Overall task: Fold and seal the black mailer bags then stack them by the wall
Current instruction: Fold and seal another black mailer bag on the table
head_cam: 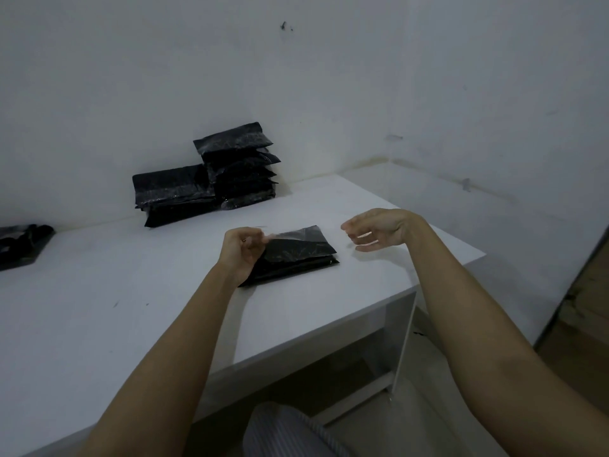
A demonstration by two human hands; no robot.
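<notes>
- Mailer bag (296,255), black and already folded over, lies flat on the white worktop (99,308) right in front of you, near its right front corner.
- Your left hand (240,255) pinches something thin and pale at the bag's top-left edge; it looks like the seal strip, though blur hides the detail.
- Your right hand (379,229) hovers just beside the bag, fingers loosely spread, holding nothing.
- Judged from this, the fold is done; sealing and stacking remain for this bag.
- 2 stacks of finished bags (211,179) sit against the wall (164,77).
- More black bags (23,245) wait at the worktop's far left, seemingly unprocessed.
</notes>
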